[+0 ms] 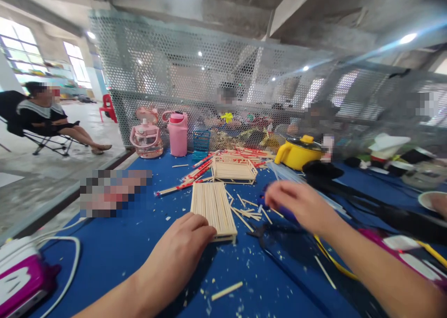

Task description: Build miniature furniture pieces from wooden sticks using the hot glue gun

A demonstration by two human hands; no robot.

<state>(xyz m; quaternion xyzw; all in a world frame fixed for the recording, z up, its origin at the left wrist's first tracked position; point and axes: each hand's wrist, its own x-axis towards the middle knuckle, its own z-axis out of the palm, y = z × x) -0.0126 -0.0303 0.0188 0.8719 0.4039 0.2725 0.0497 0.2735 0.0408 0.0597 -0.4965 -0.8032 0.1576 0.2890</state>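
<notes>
A slatted panel of wooden sticks (213,206) lies on the blue table, with short legs under its near edge. My left hand (190,239) rests on its near left corner, fingers curled against it. To the right, my right hand (291,201) is over a dark blue object (289,214) whose shape is mostly hidden; its fingers are bent and slightly blurred. Cut stick pieces (249,213) are scattered between the hands. Black-jawed pliers (260,234) lie below them. Behind the panel stands a small stick frame with railings (233,170).
Red-wrapped chopsticks (199,171), two pink bottles (178,134) and a yellow pot (300,152) stand or lie along the back, before a perforated metal screen (209,66). A purple-white device (21,280) is at left. A seated person (45,111) is beyond the table.
</notes>
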